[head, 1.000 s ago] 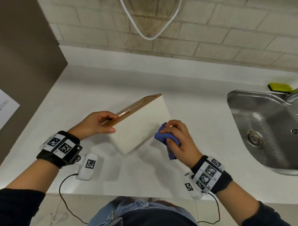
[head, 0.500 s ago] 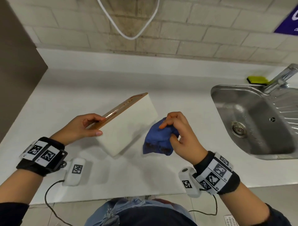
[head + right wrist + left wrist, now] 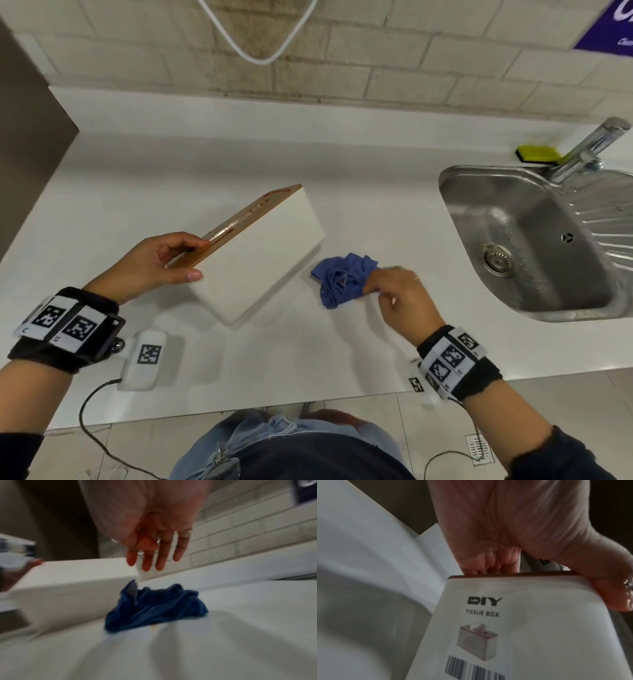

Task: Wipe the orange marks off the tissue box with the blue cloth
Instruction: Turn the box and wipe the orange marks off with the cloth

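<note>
Tissue box (image 3: 263,255): tilted on the white counter (image 3: 144,192), wooden lid facing left and up, white side toward me.
Left hand (image 3: 157,263): fingers curled over the lid edge, thumb on the white side, gripping the box.
Blue cloth (image 3: 344,282): bunched on the counter just beside the box's right end.
Right hand (image 3: 400,301): fingers straight and spread, holding nothing, just beside the cloth.
Done: white side looks clean to me.
Left: reddish-orange streaks (image 3: 253,210) show on the lid, so wiping seems unfinished.
</note>
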